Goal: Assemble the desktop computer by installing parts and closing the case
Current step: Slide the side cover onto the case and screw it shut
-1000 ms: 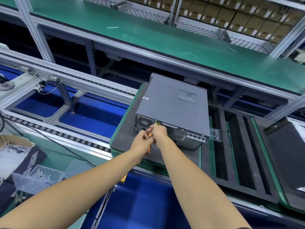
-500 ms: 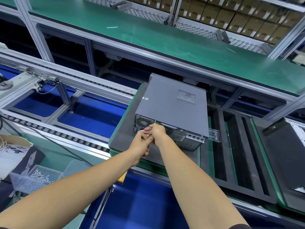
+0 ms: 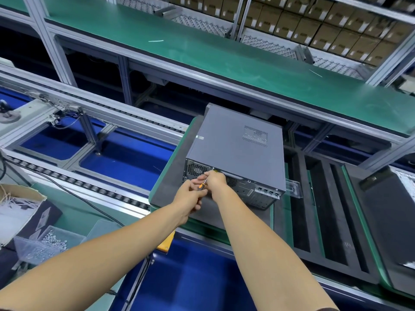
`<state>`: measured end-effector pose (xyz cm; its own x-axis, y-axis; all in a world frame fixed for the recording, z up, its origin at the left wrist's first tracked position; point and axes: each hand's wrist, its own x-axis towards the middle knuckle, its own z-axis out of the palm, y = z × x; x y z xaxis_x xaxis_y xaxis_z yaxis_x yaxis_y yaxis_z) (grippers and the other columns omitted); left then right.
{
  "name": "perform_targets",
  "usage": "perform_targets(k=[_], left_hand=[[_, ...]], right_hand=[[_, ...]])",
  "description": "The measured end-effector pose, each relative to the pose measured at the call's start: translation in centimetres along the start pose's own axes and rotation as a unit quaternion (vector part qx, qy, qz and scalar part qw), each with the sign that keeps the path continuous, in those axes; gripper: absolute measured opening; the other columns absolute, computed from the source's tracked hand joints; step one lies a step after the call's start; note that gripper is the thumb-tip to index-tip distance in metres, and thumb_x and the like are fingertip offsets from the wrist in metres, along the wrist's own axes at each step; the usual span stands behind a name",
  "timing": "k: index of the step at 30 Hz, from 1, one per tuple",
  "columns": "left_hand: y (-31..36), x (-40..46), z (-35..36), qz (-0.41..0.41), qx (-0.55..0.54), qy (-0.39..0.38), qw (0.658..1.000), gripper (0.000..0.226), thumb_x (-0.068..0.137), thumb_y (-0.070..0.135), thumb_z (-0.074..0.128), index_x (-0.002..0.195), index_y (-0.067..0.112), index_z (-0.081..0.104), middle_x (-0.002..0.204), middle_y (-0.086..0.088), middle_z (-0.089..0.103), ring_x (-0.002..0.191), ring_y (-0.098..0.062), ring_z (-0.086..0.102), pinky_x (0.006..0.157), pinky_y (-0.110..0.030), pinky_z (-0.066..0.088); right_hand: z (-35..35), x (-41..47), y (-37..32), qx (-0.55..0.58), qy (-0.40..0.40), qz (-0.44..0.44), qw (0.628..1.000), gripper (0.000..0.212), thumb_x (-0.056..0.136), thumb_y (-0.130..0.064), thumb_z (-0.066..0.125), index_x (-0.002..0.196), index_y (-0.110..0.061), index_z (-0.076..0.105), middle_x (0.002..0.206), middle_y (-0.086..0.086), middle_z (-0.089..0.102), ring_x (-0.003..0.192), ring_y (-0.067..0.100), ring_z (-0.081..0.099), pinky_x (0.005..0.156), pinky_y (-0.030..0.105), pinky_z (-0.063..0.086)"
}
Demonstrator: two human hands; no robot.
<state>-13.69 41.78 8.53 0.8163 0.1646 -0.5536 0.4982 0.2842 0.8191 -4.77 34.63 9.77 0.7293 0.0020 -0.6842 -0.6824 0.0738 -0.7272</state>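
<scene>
I see my left hand [image 3: 190, 195] curled round the orange handle of a screwdriver [image 3: 203, 184], its thin shaft running up past my fingertips to the rear panel of the computer case [image 3: 233, 144]. My right hand [image 3: 216, 179] pinches the shaft just ahead of the left fingers, close to the panel. The case lies on its side on a dark pad [image 3: 170, 176], lid closed. Far left of my fingers sits a clear bin of screws [image 3: 42, 243].

Both arms out, left hand [image 3: 190, 197] & right hand [image 3: 216, 181] gripping.
</scene>
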Motion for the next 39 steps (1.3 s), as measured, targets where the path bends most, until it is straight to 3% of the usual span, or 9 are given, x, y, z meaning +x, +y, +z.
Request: perform_targets(k=[3, 5, 12, 19, 23, 26, 30, 34, 39], left_hand=[[0.4, -0.8, 0.0, -0.043, -0.028, -0.067, 0.996, 0.014, 0.103, 0.023, 0.058, 0.099, 0.013, 0.050, 0.077, -0.009, 0.056, 0.054, -0.014, 0.046, 0.042, -0.022, 0.030], [0.4, -1.4, -0.1, -0.089, -0.046, -0.123, 0.987, 0.032, 0.109, 0.035, 0.039, 0.102, 0.009, 0.057, 0.075, -0.011, 0.060, 0.056, -0.016, 0.049, 0.044, -0.022, 0.030], [-0.5, -1.2, 0.2, -0.039, -0.045, -0.078, 0.995, 0.031, 0.110, 0.026, 0.039, 0.102, 0.006, 0.060, 0.072, -0.006, 0.055, 0.054, -0.013, 0.045, 0.044, -0.021, 0.029], [-0.9, -0.6, 0.3, 0.001, 0.043, -0.036, 0.998, 0.021, 0.104, 0.032, 0.057, 0.096, 0.016, 0.046, 0.070, -0.003, 0.040, 0.063, -0.017, 0.033, 0.057, -0.029, 0.031], [-1.1, -1.2, 0.6, -0.060, -0.077, -0.072, 0.993, 0.021, 0.104, 0.034, 0.057, 0.104, 0.014, 0.051, 0.086, -0.009, 0.049, 0.074, -0.020, 0.050, 0.064, -0.031, 0.050], [-1.2, -1.4, 0.0, -0.113, -0.146, -0.132, 0.974, 0.037, 0.109, 0.043, 0.041, 0.114, 0.010, 0.056, 0.087, -0.012, 0.059, 0.066, -0.018, 0.055, 0.053, -0.024, 0.044], [-1.2, -0.7, 0.3, -0.053, -0.035, -0.084, 0.994, 0.039, 0.110, 0.038, 0.036, 0.099, 0.008, 0.059, 0.067, -0.003, 0.054, 0.052, -0.012, 0.041, 0.046, -0.022, 0.028], [-1.8, 0.0, 0.2, 0.005, 0.025, -0.029, 0.999, 0.029, 0.107, 0.036, 0.048, 0.092, 0.012, 0.052, 0.069, -0.005, 0.054, 0.053, -0.013, 0.042, 0.047, -0.024, 0.032], [-2.3, 0.2, 0.2, 0.140, 0.164, 0.066, 0.974, 0.030, 0.100, 0.032, 0.060, 0.089, 0.008, 0.045, 0.074, -0.001, 0.050, 0.066, -0.018, 0.043, 0.063, -0.035, 0.038]], right_hand=[[-0.1, 0.4, 0.2, -0.028, 0.002, -0.002, 1.000, 0.028, 0.103, -0.008, 0.033, 0.082, -0.002, 0.051, 0.103, 0.032, 0.072, 0.068, 0.035, 0.069, 0.066, 0.040, 0.059], [-0.2, 0.5, 0.1, -0.055, 0.008, 0.008, 0.998, 0.034, 0.101, -0.011, 0.032, 0.072, -0.007, 0.050, 0.095, 0.025, 0.075, 0.082, 0.037, 0.074, 0.084, 0.042, 0.056], [-0.5, -0.2, -0.2, -0.095, 0.007, 0.010, 0.995, 0.033, 0.099, -0.015, 0.029, 0.075, -0.012, 0.051, 0.074, 0.012, 0.077, 0.061, 0.022, 0.074, 0.045, 0.022, 0.037], [-0.5, 0.5, -0.2, -0.040, 0.008, -0.002, 0.999, 0.035, 0.103, -0.006, 0.031, 0.072, -0.003, 0.048, 0.064, 0.024, 0.069, 0.052, 0.031, 0.067, 0.054, 0.034, 0.054], [-0.5, 0.6, -0.3, -0.046, 0.014, -0.004, 0.999, 0.033, 0.102, -0.005, 0.031, 0.074, -0.004, 0.047, 0.064, 0.022, 0.071, 0.052, 0.030, 0.069, 0.055, 0.031, 0.054], [-0.7, 0.7, -0.2, -0.063, 0.007, 0.001, 0.998, 0.029, 0.100, -0.007, 0.031, 0.077, -0.008, 0.050, 0.077, 0.020, 0.076, 0.064, 0.029, 0.074, 0.068, 0.035, 0.057], [-0.6, 0.6, 0.0, -0.060, -0.004, -0.001, 0.998, 0.033, 0.100, -0.011, 0.029, 0.072, -0.009, 0.049, 0.074, 0.018, 0.076, 0.063, 0.028, 0.074, 0.064, 0.033, 0.052], [-0.5, 0.9, -0.2, -0.039, -0.009, -0.011, 0.999, 0.038, 0.102, -0.005, 0.029, 0.070, -0.004, 0.048, 0.063, 0.023, 0.070, 0.051, 0.032, 0.070, 0.053, 0.031, 0.055], [-0.3, 1.1, -0.4, -0.016, -0.009, -0.006, 1.000, 0.037, 0.105, -0.007, 0.033, 0.072, -0.002, 0.050, 0.079, 0.031, 0.070, 0.061, 0.035, 0.069, 0.049, 0.033, 0.055]])
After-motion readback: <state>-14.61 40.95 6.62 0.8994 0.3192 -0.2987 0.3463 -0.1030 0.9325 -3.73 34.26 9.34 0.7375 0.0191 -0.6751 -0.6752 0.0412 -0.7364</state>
